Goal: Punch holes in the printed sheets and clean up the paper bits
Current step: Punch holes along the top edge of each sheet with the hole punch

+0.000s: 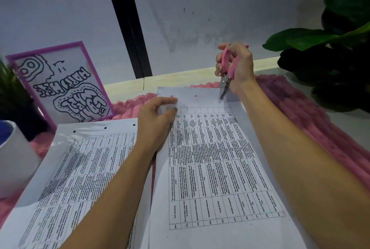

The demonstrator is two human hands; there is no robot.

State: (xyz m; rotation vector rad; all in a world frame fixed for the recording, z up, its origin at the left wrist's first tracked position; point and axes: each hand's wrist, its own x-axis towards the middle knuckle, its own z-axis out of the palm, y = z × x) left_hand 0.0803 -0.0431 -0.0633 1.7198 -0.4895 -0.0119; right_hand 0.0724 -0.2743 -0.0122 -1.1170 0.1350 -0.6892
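Two flat printed sheets [80,164] on a chunky pink mat [300,108].
Right grip [238,66] clamps the pink-handled punch [225,84], metal nose pointing down onto the top edge of the right sheet [210,158]; left grip [156,116] pinches its corner.

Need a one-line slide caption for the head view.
Right hand holds a pink hole punch at the top edge of a printed sheet pinched by the left hand.
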